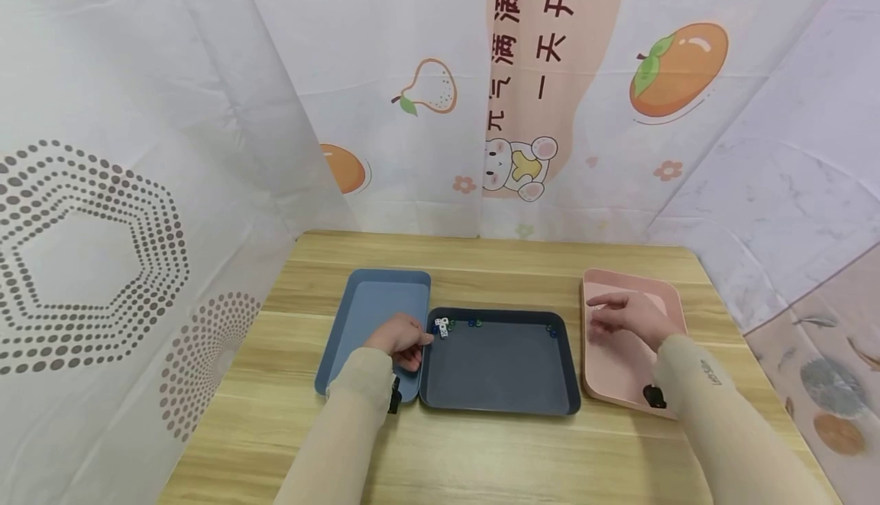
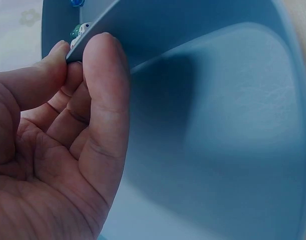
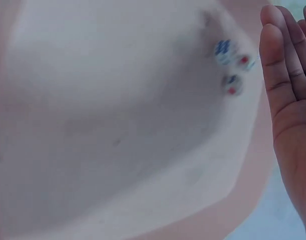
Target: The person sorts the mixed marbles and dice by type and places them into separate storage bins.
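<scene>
- Our left hand (image 1: 402,337) curled at the blue tray (image 1: 374,310); we couldn't tell its grip.
- White dice (image 1: 443,331) lay in the dark tray (image 1: 502,371); this reach seemed to need pinching next.
- Our right hand (image 1: 634,317) hovered, fingers loose, over the pink tray (image 1: 619,375).

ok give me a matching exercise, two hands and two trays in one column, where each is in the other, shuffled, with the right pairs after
1. left hand
2. right hand
3. blue tray
4. dark tray

A. middle of the tray row
B. over the pink tray
C. at the dark tray's left edge
D. left end of the tray row

Pairs: 1-C, 2-B, 3-D, 4-A
</scene>
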A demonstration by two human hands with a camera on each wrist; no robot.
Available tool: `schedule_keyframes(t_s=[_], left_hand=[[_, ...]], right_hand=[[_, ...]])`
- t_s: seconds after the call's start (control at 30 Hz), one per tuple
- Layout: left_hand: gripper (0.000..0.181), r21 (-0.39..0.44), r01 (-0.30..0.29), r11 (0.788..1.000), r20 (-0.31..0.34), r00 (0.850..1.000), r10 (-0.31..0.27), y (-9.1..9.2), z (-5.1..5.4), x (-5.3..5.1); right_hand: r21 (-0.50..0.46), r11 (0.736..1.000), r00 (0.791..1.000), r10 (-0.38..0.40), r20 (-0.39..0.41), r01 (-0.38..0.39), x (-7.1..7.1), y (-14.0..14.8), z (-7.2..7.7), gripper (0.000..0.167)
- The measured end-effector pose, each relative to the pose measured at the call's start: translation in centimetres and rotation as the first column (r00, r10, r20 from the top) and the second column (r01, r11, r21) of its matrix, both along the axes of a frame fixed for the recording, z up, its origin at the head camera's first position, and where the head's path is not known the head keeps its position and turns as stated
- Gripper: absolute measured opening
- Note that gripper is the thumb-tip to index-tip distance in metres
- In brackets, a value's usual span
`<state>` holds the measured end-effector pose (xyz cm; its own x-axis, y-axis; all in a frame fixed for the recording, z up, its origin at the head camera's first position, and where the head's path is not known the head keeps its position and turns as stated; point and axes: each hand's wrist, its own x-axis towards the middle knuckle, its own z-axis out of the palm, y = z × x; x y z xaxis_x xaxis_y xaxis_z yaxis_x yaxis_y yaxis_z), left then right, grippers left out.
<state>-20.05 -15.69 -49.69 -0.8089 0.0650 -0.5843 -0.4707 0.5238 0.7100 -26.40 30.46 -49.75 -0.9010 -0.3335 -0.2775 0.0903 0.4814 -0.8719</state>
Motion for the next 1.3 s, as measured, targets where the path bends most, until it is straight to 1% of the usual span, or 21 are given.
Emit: schedule_keyframes(t_s=[0.1,0.17,0.27,0.33,0.43,0.53,0.77,0.97,1.3], left_hand=[[0.030,-0.003,-0.001,1.000,-0.003,1.000,0.001,0.0,0.0,-0.1],[0.029,-0.006,0.000,1.000,-0.006,1.000,0.000,0.0,-0.1,-0.1],[0.028,-0.009,0.003,1.000,-0.004,1.000,-0.003,0.0,-0.1,-0.2],[0.028,-0.011,0.005,1.000,-0.003,1.000,-0.005,0.0,-0.2,-0.2],[0.027,-0.014,0.004,1.000,-0.002,1.000,-0.004,-0.1,-0.2,-0.1],[0.028,-0.018,0.005,1.000,-0.006,1.000,-0.005,-0.1,-0.2,-0.1],[0.029,-0.015,0.011,1.000,-0.006,1.000,-0.011,-0.1,-0.2,-0.1],[0.029,-0.011,0.009,1.000,-0.005,1.000,-0.009,-0.1,-0.2,-0.1],[0.026,-0.014,-0.004,1.000,0.001,1.000,0.004,0.1,0.1,0.0]], right_hand=[[-0.014,0.999,0.999,0.050,0.004,-0.050,-0.4,-1.0,0.8,0.052],[-0.025,0.997,0.997,0.072,0.033,-0.071,-0.5,-1.9,1.4,0.053],[-0.009,0.993,0.992,0.116,0.055,-0.115,-0.5,-3.2,2.1,0.055],[0.012,0.992,0.990,0.128,0.063,-0.129,-0.4,-4.2,2.5,0.054],[0.031,0.987,0.987,0.155,0.044,-0.156,-0.4,-5.6,2.6,0.054],[0.031,0.986,0.986,0.163,0.038,-0.164,-0.7,-7.1,2.6,0.054],[-0.066,0.977,0.978,0.205,0.045,-0.202,-1.5,-10.0,2.1,0.050],[-0.103,0.970,0.974,0.225,0.037,-0.221,-1.6,-12.0,1.7,0.047],[-0.121,0.963,0.968,0.249,0.043,-0.242,-1.6,-14.6,1.4,0.047]])
